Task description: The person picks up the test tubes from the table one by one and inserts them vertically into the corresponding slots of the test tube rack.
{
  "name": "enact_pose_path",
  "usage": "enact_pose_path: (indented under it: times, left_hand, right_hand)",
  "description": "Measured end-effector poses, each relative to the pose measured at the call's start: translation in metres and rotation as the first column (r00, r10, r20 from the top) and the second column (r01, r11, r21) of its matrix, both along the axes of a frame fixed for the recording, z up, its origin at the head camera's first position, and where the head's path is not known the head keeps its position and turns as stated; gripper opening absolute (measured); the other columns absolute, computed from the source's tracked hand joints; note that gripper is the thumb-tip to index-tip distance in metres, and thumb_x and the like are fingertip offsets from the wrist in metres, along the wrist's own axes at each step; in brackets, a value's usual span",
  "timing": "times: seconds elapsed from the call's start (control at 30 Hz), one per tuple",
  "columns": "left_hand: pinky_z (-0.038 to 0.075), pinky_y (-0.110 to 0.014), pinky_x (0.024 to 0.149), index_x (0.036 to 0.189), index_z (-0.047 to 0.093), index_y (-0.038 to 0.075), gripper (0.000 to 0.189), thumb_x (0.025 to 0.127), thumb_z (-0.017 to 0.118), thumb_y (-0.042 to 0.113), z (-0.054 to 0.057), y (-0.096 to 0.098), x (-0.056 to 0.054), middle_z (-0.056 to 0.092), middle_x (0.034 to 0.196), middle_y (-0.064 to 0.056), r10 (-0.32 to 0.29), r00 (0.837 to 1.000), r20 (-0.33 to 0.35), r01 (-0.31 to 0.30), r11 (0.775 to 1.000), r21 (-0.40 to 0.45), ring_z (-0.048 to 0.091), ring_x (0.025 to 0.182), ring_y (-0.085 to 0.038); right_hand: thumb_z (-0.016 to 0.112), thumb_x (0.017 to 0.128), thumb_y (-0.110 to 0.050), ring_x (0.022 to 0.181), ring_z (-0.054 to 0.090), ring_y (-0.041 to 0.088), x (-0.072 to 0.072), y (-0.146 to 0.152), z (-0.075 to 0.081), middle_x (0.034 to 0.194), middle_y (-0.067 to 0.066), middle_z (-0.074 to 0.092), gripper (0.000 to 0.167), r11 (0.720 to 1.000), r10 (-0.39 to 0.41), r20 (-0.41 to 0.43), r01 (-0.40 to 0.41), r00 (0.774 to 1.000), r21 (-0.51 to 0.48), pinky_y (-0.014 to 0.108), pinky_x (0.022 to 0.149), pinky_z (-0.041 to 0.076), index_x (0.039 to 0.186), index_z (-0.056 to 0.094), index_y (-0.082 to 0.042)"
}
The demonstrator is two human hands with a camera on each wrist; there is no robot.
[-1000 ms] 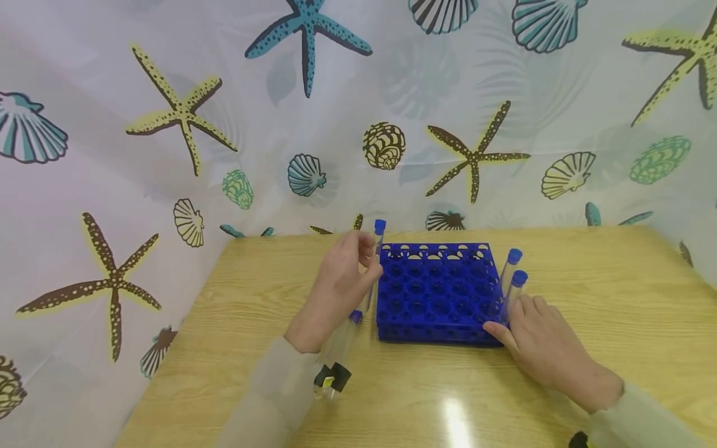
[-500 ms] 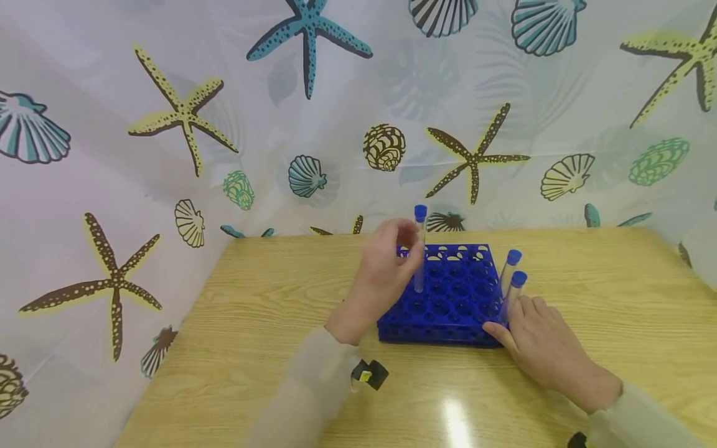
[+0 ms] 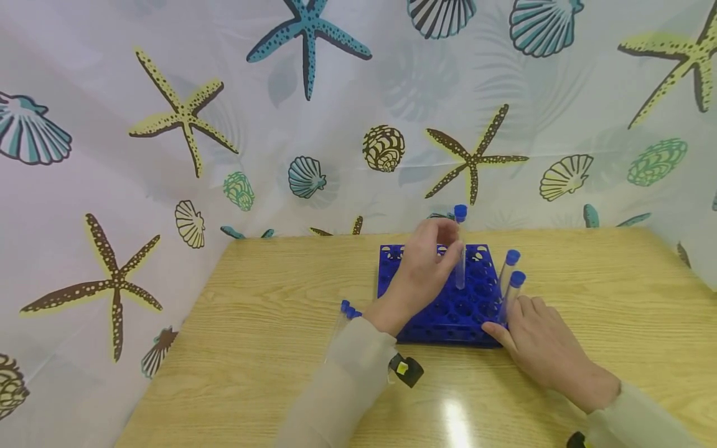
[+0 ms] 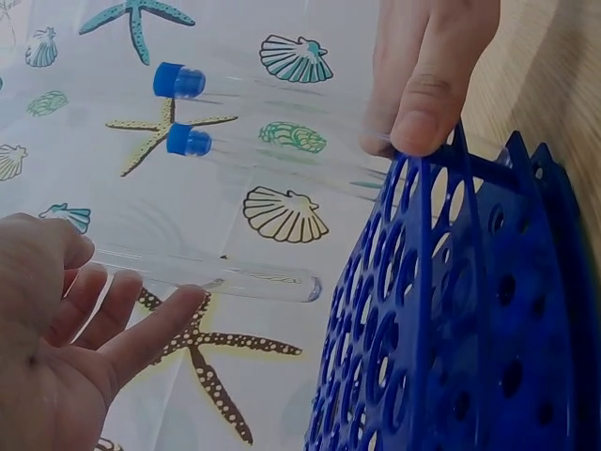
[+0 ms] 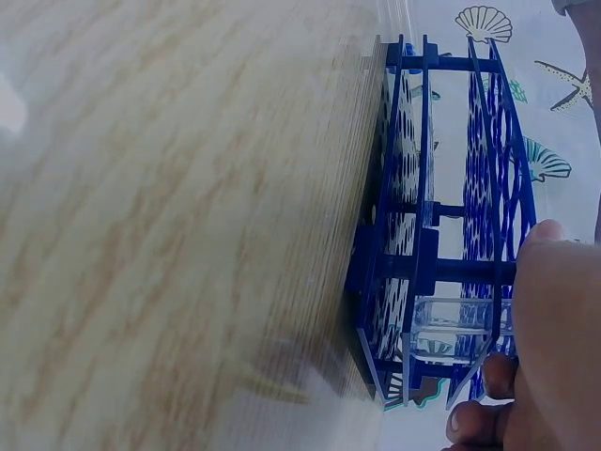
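Observation:
My left hand (image 3: 420, 270) pinches a clear test tube (image 3: 460, 272) with a blue cap, near its top. The tube hangs upright over the right half of the blue test tube rack (image 3: 448, 334). In the left wrist view its rounded bottom end (image 4: 305, 285) is apart from the rack's top plate. My right hand (image 3: 546, 345) grips the rack's front right corner, thumb at the front and fingers at the side. Two capped tubes stand in the rack's right column, a rear tube (image 3: 506, 274) and a front tube (image 3: 511, 302) close to the right hand.
Several capped test tubes (image 3: 339, 325) lie on the wooden table (image 3: 263, 348) left of the rack, partly hidden by the left sleeve. A patterned curtain (image 3: 336, 124) hangs behind the table and along its left side.
My left hand has carried the test tube rightward, from the rack's left edge to over its right half. The right hand and the rack have stayed in place.

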State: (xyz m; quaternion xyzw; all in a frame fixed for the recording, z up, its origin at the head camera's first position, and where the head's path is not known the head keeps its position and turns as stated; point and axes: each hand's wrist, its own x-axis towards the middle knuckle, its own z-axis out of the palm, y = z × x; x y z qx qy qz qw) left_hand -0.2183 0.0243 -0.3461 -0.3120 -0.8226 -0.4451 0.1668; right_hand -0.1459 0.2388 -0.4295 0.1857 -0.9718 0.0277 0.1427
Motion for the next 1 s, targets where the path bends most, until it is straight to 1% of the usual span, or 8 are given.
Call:
enact_pose_path:
  times: [0.13,0.3,0.4,0.5,0.63,0.8,0.9,1.0]
  left_hand:
    - [0.050,-0.013,0.087,0.122,0.052,0.003,0.025,0.100,0.058,0.012,0.000,0.012,-0.003,0.059,0.116,-0.010,-0.010,0.999,-0.030,0.009,1.000,-0.018,0.062,0.104,-0.017]
    - [0.046,-0.009,0.088,0.124,0.052,0.003,0.025,0.101,0.056,0.012,0.001,0.027,-0.004,0.058,0.117,-0.009,-0.010,1.000,-0.019,0.009,0.999,-0.041,0.061,0.105,-0.015]
    - [0.046,-0.008,0.086,0.123,0.051,0.004,0.024,0.102,0.055,0.013,0.000,0.034,-0.005,0.057,0.118,-0.008,-0.006,1.000,-0.004,0.006,0.998,-0.056,0.060,0.105,-0.013]
    - [0.046,-0.007,0.084,0.122,0.051,0.005,0.022,0.102,0.054,0.012,-0.001,0.041,-0.006,0.057,0.117,-0.007,-0.017,1.000,0.007,0.017,0.998,-0.066,0.060,0.104,-0.012]
    - [0.045,-0.006,0.086,0.122,0.052,0.005,0.021,0.102,0.053,0.013,-0.004,0.046,-0.007,0.057,0.115,-0.006,-0.016,1.000,-0.006,0.016,0.995,-0.099,0.059,0.104,-0.012]
    - [0.043,-0.003,0.088,0.123,0.051,0.006,0.022,0.103,0.053,0.015,-0.007,0.052,-0.006,0.057,0.117,-0.005,0.007,1.000,0.002,-0.007,0.995,-0.100,0.059,0.106,-0.011]
    - [0.043,-0.003,0.087,0.123,0.051,0.007,0.022,0.103,0.053,0.015,-0.009,0.055,-0.006,0.057,0.117,-0.004,0.024,0.999,0.025,-0.021,0.995,-0.094,0.059,0.106,-0.010]
    - [0.043,-0.003,0.085,0.123,0.051,0.009,0.021,0.103,0.053,0.017,-0.011,0.058,-0.005,0.057,0.116,-0.002,0.041,0.998,0.044,-0.037,0.994,-0.106,0.058,0.104,-0.009]
  right_hand:
    - [0.049,0.100,-0.050,0.064,0.030,0.017,0.000,0.000,0.000,0.071,0.000,0.033,0.048,1.000,-0.002,0.007,0.002,1.000,0.004,0.027,0.059,0.021,0.082,0.046,-0.006]
    - [0.051,0.100,-0.050,0.064,0.029,0.017,0.001,0.001,-0.001,0.070,0.000,0.033,0.047,1.000,0.001,-0.007,-0.001,1.000,-0.002,0.026,0.059,0.021,0.081,0.046,-0.006]
    - [0.050,0.100,-0.050,0.064,0.030,0.017,0.000,0.001,-0.002,0.070,0.000,0.033,0.048,1.000,-0.001,-0.006,0.001,1.000,-0.002,0.026,0.059,0.021,0.081,0.046,-0.006]
    - [0.050,0.100,-0.050,0.064,0.030,0.017,0.000,0.002,-0.003,0.071,0.000,0.034,0.048,1.000,-0.004,0.000,0.004,1.000,0.002,0.027,0.059,0.021,0.080,0.046,-0.006]
    - [0.051,0.100,-0.050,0.065,0.031,0.017,0.000,0.001,-0.003,0.071,0.000,0.034,0.048,1.000,-0.005,-0.003,0.005,1.000,0.005,0.027,0.059,0.022,0.081,0.047,-0.006]
    - [0.051,0.100,-0.050,0.065,0.030,0.017,0.000,0.000,-0.002,0.071,0.000,0.033,0.048,1.000,0.000,-0.021,0.000,1.000,0.017,0.027,0.059,0.021,0.081,0.046,-0.006]
    - [0.051,0.100,-0.050,0.064,0.029,0.017,0.001,0.001,-0.002,0.071,0.000,0.033,0.048,1.000,0.001,-0.028,-0.001,1.000,0.020,0.027,0.059,0.020,0.082,0.046,-0.006]
    - [0.052,0.100,-0.049,0.064,0.029,0.017,0.001,0.001,-0.002,0.070,0.000,0.032,0.048,1.000,0.002,-0.033,-0.002,0.999,0.020,0.026,0.059,0.020,0.082,0.047,-0.005]
